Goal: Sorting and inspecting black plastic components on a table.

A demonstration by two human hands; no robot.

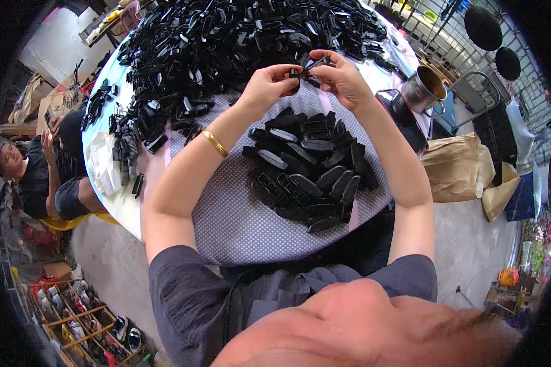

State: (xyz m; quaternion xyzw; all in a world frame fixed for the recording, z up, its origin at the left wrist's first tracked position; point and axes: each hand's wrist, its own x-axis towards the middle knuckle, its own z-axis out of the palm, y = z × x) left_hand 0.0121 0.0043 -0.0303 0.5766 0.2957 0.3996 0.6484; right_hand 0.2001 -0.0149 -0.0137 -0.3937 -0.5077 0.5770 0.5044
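small informal workshop for hand assembly, round surface (226, 226) under dotted grey cloth, heaped with a huge pile of identical black plastic parts (226, 43), bare concrete floor (471, 244), brown paper sacks (456, 168), metal wire racks (447, 37), another person seated on the floor (49, 171) nearby

On the desk (226, 226), a small heap of plastic parts (309, 168) lies at the centre, under both hands. A larger heap (226, 43) spreads at 12 o'clock. A metal cup (423, 88) stands at 2 o'clock, a paper bag (456, 168) beyond the rim at 3 o'clock.
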